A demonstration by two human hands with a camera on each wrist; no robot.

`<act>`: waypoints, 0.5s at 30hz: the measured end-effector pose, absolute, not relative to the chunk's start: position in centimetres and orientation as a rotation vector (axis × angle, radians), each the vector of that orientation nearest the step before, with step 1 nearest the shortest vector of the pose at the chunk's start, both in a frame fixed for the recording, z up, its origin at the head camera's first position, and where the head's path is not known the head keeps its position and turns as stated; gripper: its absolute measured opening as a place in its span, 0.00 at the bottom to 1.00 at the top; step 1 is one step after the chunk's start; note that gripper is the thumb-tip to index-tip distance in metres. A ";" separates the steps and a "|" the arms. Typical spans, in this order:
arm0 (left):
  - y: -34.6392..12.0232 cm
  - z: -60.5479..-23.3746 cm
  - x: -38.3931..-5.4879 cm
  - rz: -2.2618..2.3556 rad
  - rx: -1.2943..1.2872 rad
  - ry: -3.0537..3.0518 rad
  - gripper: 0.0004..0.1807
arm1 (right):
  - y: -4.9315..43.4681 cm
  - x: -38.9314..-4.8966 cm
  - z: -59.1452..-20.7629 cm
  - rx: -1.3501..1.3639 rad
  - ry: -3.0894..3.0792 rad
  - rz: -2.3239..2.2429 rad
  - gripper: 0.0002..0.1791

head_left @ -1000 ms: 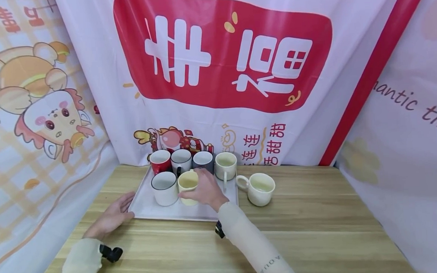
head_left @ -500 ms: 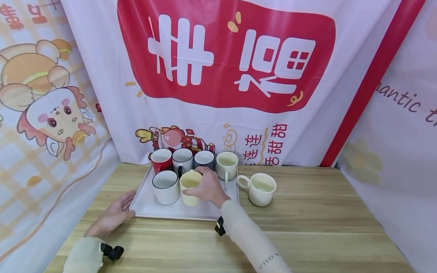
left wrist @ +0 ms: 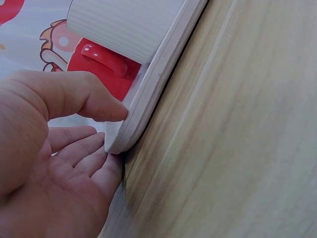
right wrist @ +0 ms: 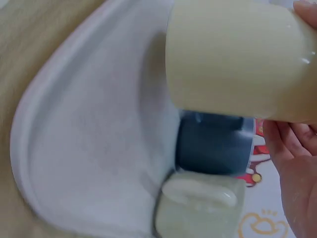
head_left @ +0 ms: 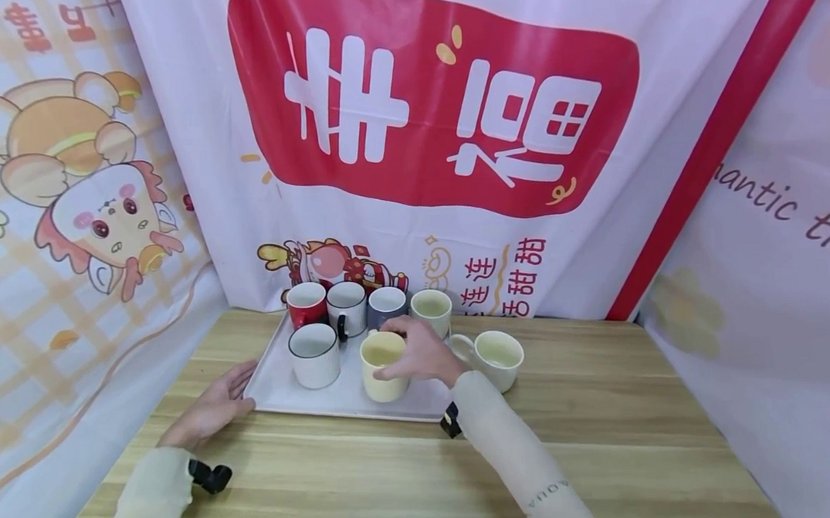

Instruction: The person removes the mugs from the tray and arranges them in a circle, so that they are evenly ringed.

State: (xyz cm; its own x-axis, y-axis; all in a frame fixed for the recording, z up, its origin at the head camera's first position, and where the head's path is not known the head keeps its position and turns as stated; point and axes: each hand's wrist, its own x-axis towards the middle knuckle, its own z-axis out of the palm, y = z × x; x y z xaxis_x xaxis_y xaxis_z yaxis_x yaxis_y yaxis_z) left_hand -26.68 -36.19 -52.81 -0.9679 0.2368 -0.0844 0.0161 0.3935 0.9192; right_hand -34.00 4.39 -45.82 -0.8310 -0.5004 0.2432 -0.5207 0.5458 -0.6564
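My right hand [head_left: 425,355] grips a pale yellow mug [head_left: 377,378] near its rim, thumb on the near side and fingers on the far side. In the right wrist view, the yellow mug [right wrist: 223,59] hangs upright above the white tray [right wrist: 89,134], its shadow falling beneath. At the tray's front left corner is my left hand [head_left: 216,407]. The left wrist view has its bent thumb [left wrist: 106,104] against the tray's rim [left wrist: 158,72], with the fingers around the corner. A white ribbed mug with a dark rim [head_left: 315,364] stands left of the yellow one.
Along the tray's back stand a red mug [head_left: 306,304], a white mug with a black handle [head_left: 350,302], a dark grey mug [head_left: 387,310] and a pale green mug [head_left: 431,312]. A cream mug [head_left: 501,363] sits on the wooden table [head_left: 602,405], right of the tray.
My right hand has moved the yellow mug right and toward me, away from the white ribbed mug. My left hand stays at the tray's corner.
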 end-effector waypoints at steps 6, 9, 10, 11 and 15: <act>-36.1 -52.6 -26.6 1.597 0.214 2.455 0.48 | 7.0 -33.6 -42.9 1.020 -2.719 1.224 0.34; -36.0 -52.6 -26.6 1.591 0.207 2.458 0.48 | 8.5 -33.3 -41.2 1.025 -2.708 1.259 0.35; -36.0 -52.6 -26.6 1.593 0.204 2.457 0.48 | 9.0 -33.1 -40.7 1.023 -2.703 1.266 0.35; -36.0 -52.6 -26.6 1.592 0.200 2.458 0.48 | 9.6 -33.0 -40.2 1.024 -2.693 1.261 0.36; -35.9 -52.5 -26.6 1.587 0.183 2.452 0.48 | 11.9 -32.5 -38.3 1.025 -2.680 1.219 0.37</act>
